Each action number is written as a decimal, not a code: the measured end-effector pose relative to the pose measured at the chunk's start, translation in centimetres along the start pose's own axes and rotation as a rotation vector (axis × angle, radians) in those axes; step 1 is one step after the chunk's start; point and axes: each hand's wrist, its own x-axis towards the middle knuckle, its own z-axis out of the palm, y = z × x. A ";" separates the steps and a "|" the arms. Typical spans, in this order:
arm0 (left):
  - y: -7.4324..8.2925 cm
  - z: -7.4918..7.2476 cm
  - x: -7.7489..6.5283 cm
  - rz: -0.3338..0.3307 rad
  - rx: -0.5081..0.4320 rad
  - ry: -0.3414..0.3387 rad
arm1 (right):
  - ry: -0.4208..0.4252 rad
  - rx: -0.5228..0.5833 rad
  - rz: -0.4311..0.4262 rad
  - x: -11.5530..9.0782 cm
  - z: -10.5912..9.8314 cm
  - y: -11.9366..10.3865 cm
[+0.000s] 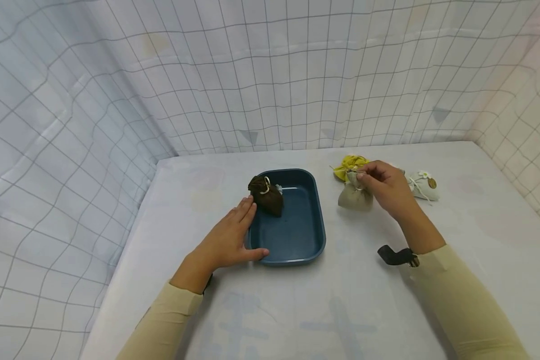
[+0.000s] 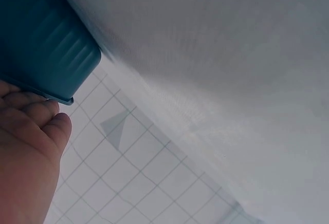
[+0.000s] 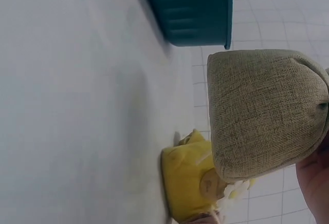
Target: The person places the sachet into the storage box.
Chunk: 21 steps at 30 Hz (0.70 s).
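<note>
My right hand pinches the gathered neck of a beige cloth pouch, which hangs upright from the fingertips. In the right wrist view the same woven pouch fills the right side, raised above the table. My left hand rests at the left rim of a dark blue rectangular tray, its fingers straight along the edge and the thumb over the near corner. Inside the tray, at its far left, lies a dark brown pouch tied with a light cord. The left wrist view shows the left fingers under the tray's rim.
A yellow pouch lies behind the beige one. Right of my right hand is a pale pouch with a white flower and cord. White gridded curtains hang around the white table at the back and sides.
</note>
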 end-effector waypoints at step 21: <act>0.1 -0.2 -0.1 0.000 -0.011 0.007 | 0.031 0.251 -0.196 3.5 4.2 -6.1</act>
